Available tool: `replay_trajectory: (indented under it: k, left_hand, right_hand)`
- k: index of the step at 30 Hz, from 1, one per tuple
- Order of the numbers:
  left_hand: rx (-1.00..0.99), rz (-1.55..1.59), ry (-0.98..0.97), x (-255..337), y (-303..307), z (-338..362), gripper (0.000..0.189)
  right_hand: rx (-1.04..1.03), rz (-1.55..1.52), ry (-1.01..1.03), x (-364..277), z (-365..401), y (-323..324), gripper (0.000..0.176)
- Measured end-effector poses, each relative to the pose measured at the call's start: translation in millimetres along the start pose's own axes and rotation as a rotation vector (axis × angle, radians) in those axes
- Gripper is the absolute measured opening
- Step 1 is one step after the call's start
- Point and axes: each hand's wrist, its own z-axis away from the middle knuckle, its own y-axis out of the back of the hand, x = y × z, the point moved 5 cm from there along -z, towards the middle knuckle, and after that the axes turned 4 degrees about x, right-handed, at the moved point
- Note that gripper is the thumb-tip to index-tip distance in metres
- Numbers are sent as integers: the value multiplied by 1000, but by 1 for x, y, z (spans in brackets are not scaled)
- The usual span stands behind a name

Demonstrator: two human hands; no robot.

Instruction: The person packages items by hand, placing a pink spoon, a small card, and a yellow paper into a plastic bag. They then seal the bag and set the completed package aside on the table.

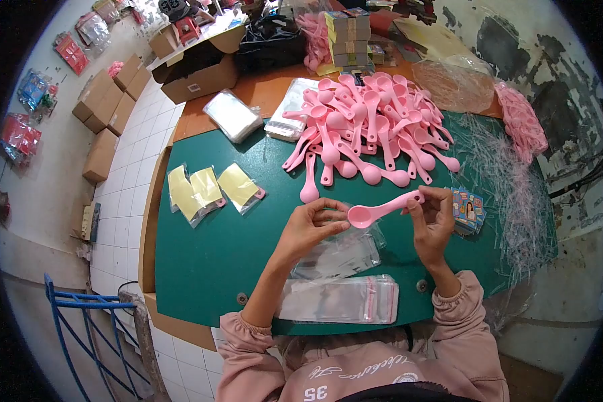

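A pink measuring spoon point(382, 209) is held level above the green table, its bowl to the left. My right hand point(432, 221) pinches the end of its handle. My left hand point(311, 228) is closed at the bowl, thumb and fingertips against its rim. Beneath the hands lie loose clear plastic bags point(342, 254), partly hidden by my left hand. Closer to me is a stack of clear bags point(338, 299) with a reddish seal strip. Beyond the hands rises a large heap of pink measuring spoons point(372, 127). Printed cards point(469, 211) are stacked beside my right hand.
Bagged spoons with yellow cards point(204, 189) lie on the left of the green table point(201, 268). Farther back are two bag packs point(232, 115), an open cardboard box point(204, 70) and bundled card stacks point(350, 40). Clear plastic strands point(516, 201) cover the right edge.
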Motion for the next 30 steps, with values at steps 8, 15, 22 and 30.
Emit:
replay_trajectory:
  k: [8,15,22,30]
  left_hand:
    - [-42,-43,-8,3,1,0,36]
    - [-39,-64,-16,-1,-1,-1,38]
    - [-68,-97,-102,-8,-11,-1,32]
    - [-333,-168,-103,3,-24,9,33]
  right_hand:
    - [102,87,10,-2,-11,12,21]
    - [49,-14,-2,-5,-2,0,20]
    - [-146,4,-146,4,5,-15,23]
    - [-232,91,-192,-10,4,-18,20]
